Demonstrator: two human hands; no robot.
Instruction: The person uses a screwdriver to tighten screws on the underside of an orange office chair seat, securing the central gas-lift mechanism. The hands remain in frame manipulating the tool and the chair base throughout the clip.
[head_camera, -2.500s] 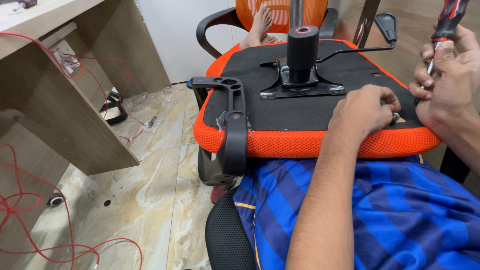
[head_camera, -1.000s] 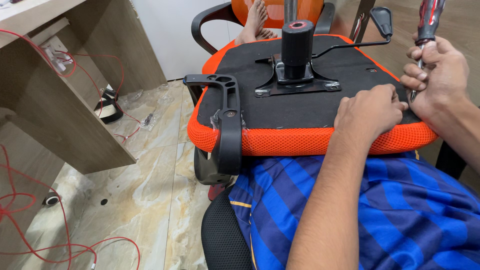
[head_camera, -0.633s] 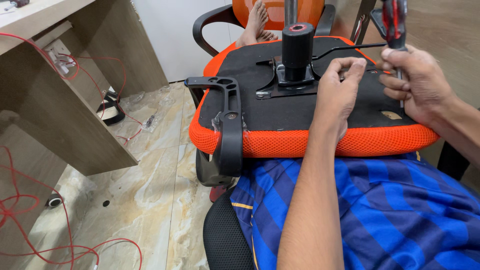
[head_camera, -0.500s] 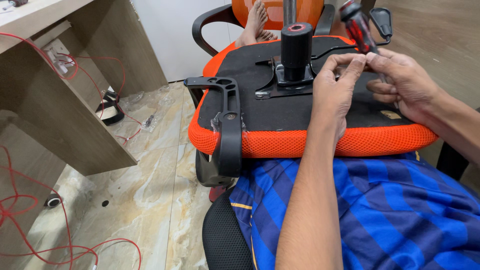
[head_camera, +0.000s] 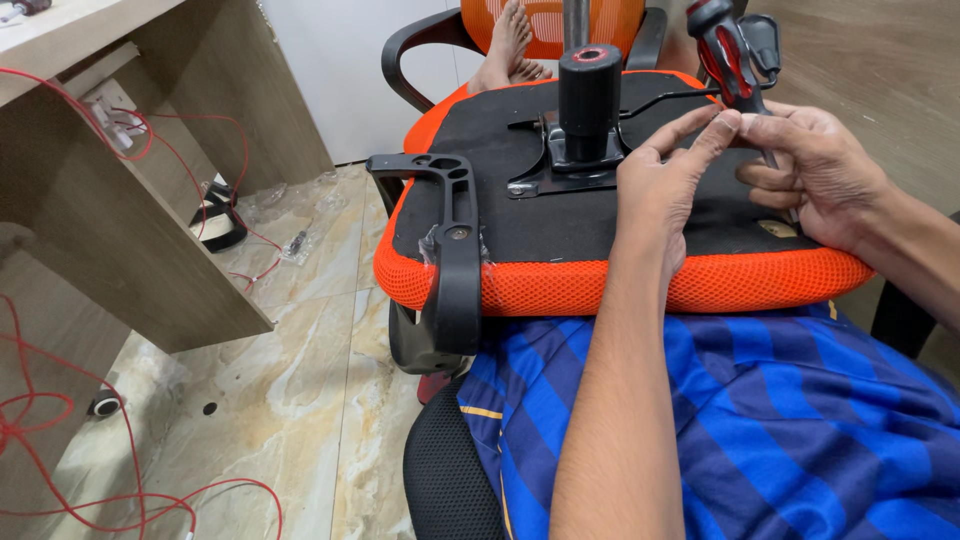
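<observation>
Watching through the head cam here. Biggest thing in view is the upturned office chair seat (head_camera: 560, 215), black underside up with an orange mesh edge, lying across my lap over the blue striped shirt (head_camera: 790, 420). It looks bulky and stiff, padded only at the rim, so I'd guess it stays put under its own weight but would tip if pushed off the knees.

To the left there's a wooden desk (head_camera: 130, 230) with red wires (head_camera: 60, 430) trailing over the marble floor (head_camera: 290, 400), so the left side has floor room but a snag risk. Another orange chair (head_camera: 545, 25) stands behind, with someone's bare foot (head_camera: 505, 45) on it, so it's tight at the far edge.

The black armrest (head_camera: 455, 250) hangs over the seat's left edge, rigid plastic, a decent handle. The metal mounting plate and gas-lift socket (head_camera: 588, 95) stick up in the middle, with a thin lever (head_camera: 690, 97) running right.

My right hand (head_camera: 815, 175) has its grip wrapped round the shaft of a red-and-black screwdriver (head_camera: 730, 60), handle pointing up, tip hidden behind the fingers. Handle looks rubbery, not slippery. My left hand (head_camera: 665, 185) has thumb and forefinger pinched together right at the shaft; whether there's a screw in there I can't tell.
</observation>
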